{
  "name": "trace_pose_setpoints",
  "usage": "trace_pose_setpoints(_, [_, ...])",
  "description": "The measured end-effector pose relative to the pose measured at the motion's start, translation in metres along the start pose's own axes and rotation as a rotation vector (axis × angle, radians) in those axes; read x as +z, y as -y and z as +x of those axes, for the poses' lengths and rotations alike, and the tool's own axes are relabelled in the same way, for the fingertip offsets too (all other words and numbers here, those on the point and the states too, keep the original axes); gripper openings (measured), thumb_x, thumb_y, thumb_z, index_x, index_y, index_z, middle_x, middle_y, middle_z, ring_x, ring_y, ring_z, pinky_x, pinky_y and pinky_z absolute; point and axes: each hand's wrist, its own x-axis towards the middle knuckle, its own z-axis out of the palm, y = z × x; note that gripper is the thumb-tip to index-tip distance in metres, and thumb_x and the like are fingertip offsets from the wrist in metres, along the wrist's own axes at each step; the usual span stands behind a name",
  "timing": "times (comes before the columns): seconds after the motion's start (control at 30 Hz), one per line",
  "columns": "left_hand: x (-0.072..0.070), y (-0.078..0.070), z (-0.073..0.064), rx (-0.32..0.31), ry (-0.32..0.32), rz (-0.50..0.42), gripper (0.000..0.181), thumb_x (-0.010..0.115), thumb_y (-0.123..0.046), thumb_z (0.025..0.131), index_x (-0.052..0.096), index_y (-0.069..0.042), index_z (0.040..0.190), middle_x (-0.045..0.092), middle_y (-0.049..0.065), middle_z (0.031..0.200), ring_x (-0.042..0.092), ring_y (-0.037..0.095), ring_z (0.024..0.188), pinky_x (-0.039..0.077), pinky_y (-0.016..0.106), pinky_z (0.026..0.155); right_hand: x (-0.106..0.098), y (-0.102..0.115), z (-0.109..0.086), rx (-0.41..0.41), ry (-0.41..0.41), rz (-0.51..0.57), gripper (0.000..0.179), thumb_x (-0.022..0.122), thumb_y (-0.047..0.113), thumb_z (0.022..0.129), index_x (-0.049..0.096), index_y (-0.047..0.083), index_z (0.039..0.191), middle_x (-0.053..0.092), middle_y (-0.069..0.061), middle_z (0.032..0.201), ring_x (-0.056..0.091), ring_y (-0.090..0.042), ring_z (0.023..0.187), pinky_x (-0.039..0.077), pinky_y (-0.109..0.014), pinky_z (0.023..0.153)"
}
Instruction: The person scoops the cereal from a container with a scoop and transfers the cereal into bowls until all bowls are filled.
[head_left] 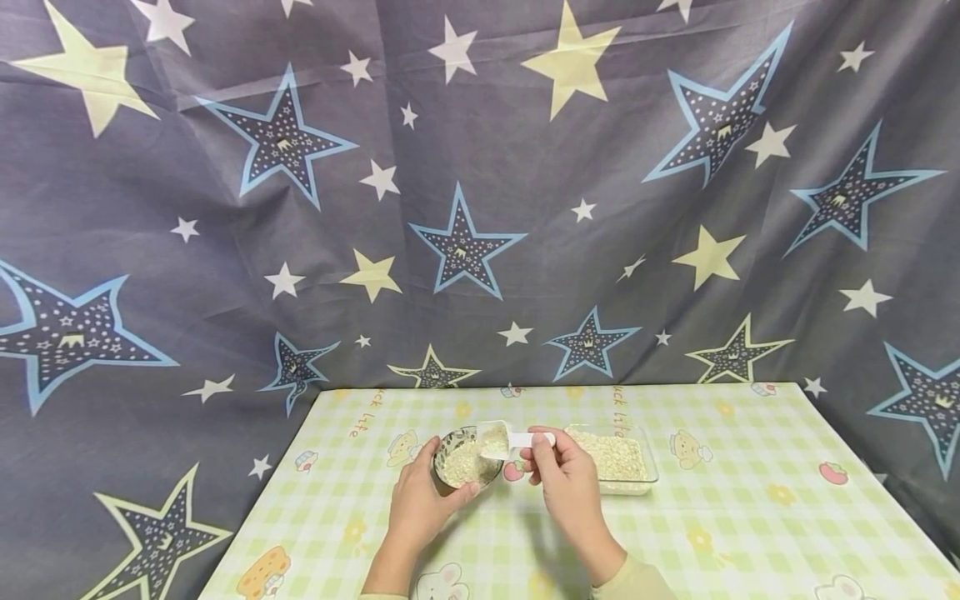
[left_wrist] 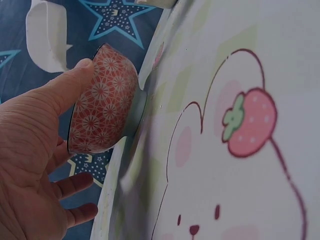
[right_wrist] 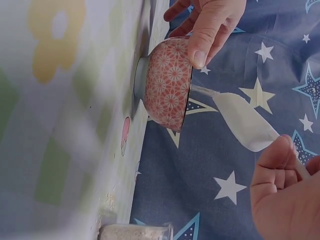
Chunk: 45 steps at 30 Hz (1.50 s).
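A small bowl with a red flower pattern outside [left_wrist: 107, 100] stands on the table, with pale oat flakes [head_left: 460, 463] inside. My left hand [head_left: 422, 507] holds it by the side, thumb at the rim and fingers spread around the far side. Above the bowl's right part, a white scoop [head_left: 495, 439] is tilted toward it, and my right hand [head_left: 567, 487] pinches its handle. In the right wrist view, a pale streak runs from the lip of the scoop [right_wrist: 245, 122] into the bowl.
Right of the bowl, a clear rectangular glass container [head_left: 636, 487] holds more oat flakes. A green checked cloth [head_left: 757, 517] with cartoon prints covers the table. Behind it hangs a dark curtain [head_left: 510, 150] with stars. In the right wrist view, a few crumbs lie by the container.
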Motion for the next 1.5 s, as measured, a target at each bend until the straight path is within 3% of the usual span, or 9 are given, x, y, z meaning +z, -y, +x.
trace_pose_setpoints(0.2, [-0.001,0.0,0.0,0.002,-0.004,-0.002,0.109,0.093,-0.056,0.076,0.043,-0.012,0.162,0.06,0.021,0.153,0.057,0.048,0.137,0.047,0.069,0.112,0.006,0.001,-0.002,-0.034,0.038,-0.033,0.022,0.061,0.018,0.111,0.075,0.003,0.117,0.079,-0.017,0.089,0.072,-0.007,0.07,0.064,-0.029,0.063])
trace_pose_setpoints(0.57, [-0.001,0.001,0.0,0.01,-0.007,-0.011,0.108,0.093,-0.057,0.077,0.044,-0.011,0.162,0.059,0.018,0.155,0.056,0.048,0.139,0.047,0.069,0.112,0.014,0.002,-0.004,-0.102,0.066,-0.057,0.018,0.063,0.016,0.109,0.076,0.006,0.116,0.078,-0.009,0.086,0.071,-0.002,0.07,0.064,-0.024,0.064])
trace_pose_setpoints(0.73, [-0.001,0.001,0.0,0.013,-0.008,-0.01,0.108,0.093,-0.057,0.077,0.044,-0.011,0.162,0.059,0.018,0.155,0.056,0.047,0.138,0.046,0.07,0.112,0.015,-0.001,-0.005,-0.201,0.077,-0.136,0.019,0.063,0.016,0.109,0.076,0.006,0.118,0.078,-0.001,0.085,0.069,0.0,0.071,0.065,-0.026,0.064])
trace_pose_setpoints(0.9, [-0.001,0.0,0.0,0.013,-0.012,-0.001,0.109,0.093,-0.056,0.077,0.044,-0.011,0.162,0.059,0.018,0.156,0.056,0.047,0.138,0.046,0.07,0.112,0.014,-0.003,-0.006,-0.312,0.087,-0.247,0.019,0.064,0.013,0.108,0.077,0.01,0.122,0.079,0.003,0.088,0.073,-0.006,0.074,0.065,-0.023,0.068])
trace_pose_setpoints(1.0, [-0.002,0.0,0.0,0.011,-0.009,0.001,0.109,0.093,-0.056,0.077,0.044,-0.011,0.162,0.059,0.018,0.156,0.056,0.047,0.138,0.045,0.071,0.112,0.013,-0.004,-0.006,-0.42,0.091,-0.303,0.019,0.066,0.01,0.106,0.076,0.01,0.122,0.077,0.002,0.087,0.074,-0.01,0.074,0.062,-0.018,0.067])
trace_pose_setpoints(1.23, [-0.002,-0.001,0.0,0.016,-0.003,0.0,0.109,0.092,-0.058,0.077,0.043,-0.01,0.162,0.059,0.02,0.156,0.056,0.049,0.139,0.044,0.073,0.112,0.009,-0.008,-0.007,-0.667,0.077,-0.442,0.025,0.073,0.002,0.098,0.077,0.01,0.121,0.075,0.001,0.09,0.062,0.0,0.073,0.051,-0.01,0.064])
trace_pose_setpoints(1.37, [-0.002,-0.001,0.0,0.016,0.001,0.005,0.11,0.091,-0.059,0.078,0.043,-0.01,0.163,0.058,0.02,0.156,0.055,0.049,0.139,0.044,0.074,0.112,0.007,-0.01,-0.007,-0.73,0.092,-0.472,0.029,0.077,-0.001,0.093,0.077,0.01,0.12,0.079,-0.001,0.101,0.054,0.002,0.069,0.048,-0.007,0.063])
trace_pose_setpoints(1.5, [-0.002,-0.001,0.0,0.009,0.005,0.004,0.109,0.091,-0.059,0.078,0.042,-0.011,0.163,0.058,0.02,0.156,0.055,0.05,0.139,0.044,0.074,0.112,0.005,-0.011,-0.008,-0.726,0.112,-0.487,0.03,0.078,0.002,0.093,0.077,0.012,0.121,0.079,-0.003,0.103,0.05,0.003,0.069,0.047,-0.006,0.064])
